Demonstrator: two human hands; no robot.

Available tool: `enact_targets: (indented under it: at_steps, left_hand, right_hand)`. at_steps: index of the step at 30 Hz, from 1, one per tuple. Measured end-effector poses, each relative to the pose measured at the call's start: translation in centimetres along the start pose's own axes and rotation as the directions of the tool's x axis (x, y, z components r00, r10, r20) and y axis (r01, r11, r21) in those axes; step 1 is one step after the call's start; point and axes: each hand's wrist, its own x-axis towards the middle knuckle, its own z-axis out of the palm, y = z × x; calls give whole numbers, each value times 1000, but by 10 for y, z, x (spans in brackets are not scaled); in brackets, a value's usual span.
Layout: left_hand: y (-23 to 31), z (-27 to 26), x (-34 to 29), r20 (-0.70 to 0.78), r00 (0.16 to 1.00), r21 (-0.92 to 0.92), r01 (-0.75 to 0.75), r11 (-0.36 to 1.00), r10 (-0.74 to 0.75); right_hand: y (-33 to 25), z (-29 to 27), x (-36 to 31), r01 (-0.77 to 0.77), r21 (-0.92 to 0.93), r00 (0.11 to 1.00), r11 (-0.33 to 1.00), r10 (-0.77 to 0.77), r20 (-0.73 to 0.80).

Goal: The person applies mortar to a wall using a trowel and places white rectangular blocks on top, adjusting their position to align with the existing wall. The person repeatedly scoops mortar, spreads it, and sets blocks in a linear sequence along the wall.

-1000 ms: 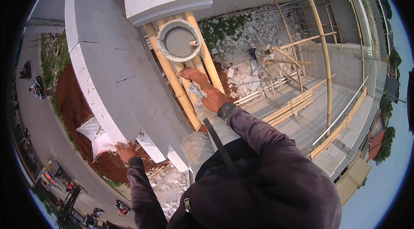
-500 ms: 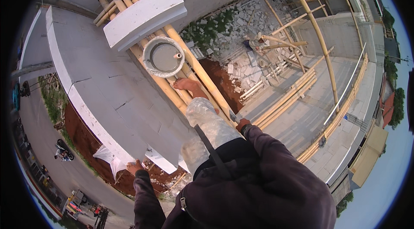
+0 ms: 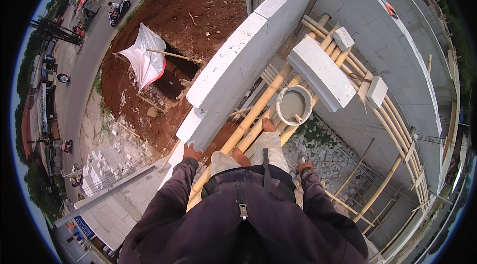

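My left hand (image 3: 192,152) rests on the lower step of the white block wall (image 3: 223,73), fingers laid over its edge. Low on the other side, my right hand (image 3: 305,166) is closed around a small hand tool (image 3: 302,160), which looks like a trowel; its blade is hard to see now. Ahead of my bare feet, a round bucket (image 3: 279,110) of wet grey mortar (image 3: 292,103) sits on bamboo poles (image 3: 256,110). A tool handle (image 3: 297,118) sticks out of the mortar. Beyond the bucket, a large white block (image 3: 323,73) lies across the poles.
I stand high on the bamboo scaffold. A curved block wall (image 3: 392,30) runs along the right, and smaller blocks (image 3: 377,90) lie on the poles. Far below are rubble (image 3: 343,157), red soil (image 3: 174,13), a white plastic sheet (image 3: 144,55) and a road with motorbikes (image 3: 117,13).
My view has swung left, so the wall and bucket appear farther right. My left hand stays at the wall's edge; my right hand still grips the tool, its blade now less visible.
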Motion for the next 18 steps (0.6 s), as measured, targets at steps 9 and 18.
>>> enact_targets:
  at_steps: [9, 18]
  left_hand:
    - [-165, 100, -112, 48, 838, -355, 523, 775, -543]
    - [-66, 176, -151, 93, 786, -706, 484, 516, -611]
  right_hand:
    - [-156, -131, 98, 497, -729, 799, 471, -576, 172]
    - [-298, -189, 19, 421, 58, 860, 905, -418, 291]
